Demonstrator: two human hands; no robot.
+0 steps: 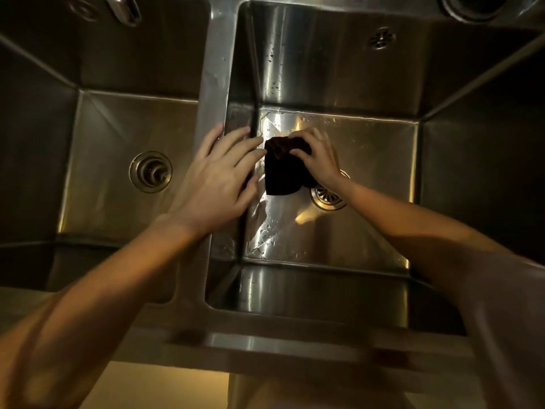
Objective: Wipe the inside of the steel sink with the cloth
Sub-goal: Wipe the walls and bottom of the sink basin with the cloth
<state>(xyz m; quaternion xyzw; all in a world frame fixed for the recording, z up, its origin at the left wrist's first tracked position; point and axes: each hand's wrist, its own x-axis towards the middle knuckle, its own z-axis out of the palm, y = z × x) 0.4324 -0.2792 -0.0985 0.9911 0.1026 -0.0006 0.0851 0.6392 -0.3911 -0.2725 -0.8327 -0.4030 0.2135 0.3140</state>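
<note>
A double steel sink fills the view. The right basin (368,149) has a wet, shiny floor with water drops. A dark cloth (281,172) lies bunched on that floor near the left wall, just left of the drain strainer (327,196). My right hand (318,156) is down in the basin, its fingers curled over the top of the cloth and gripping it. My left hand (218,175) rests flat with spread fingers on the divider (215,84) between the two basins, fingertips reaching over the edge toward the cloth.
The left basin (118,128) holds a round drain plug (151,171). A faucet spout (124,7) hangs at the top left. An overflow hole (382,38) sits on the right basin's back wall. The sink's front rim (265,343) runs below my arms.
</note>
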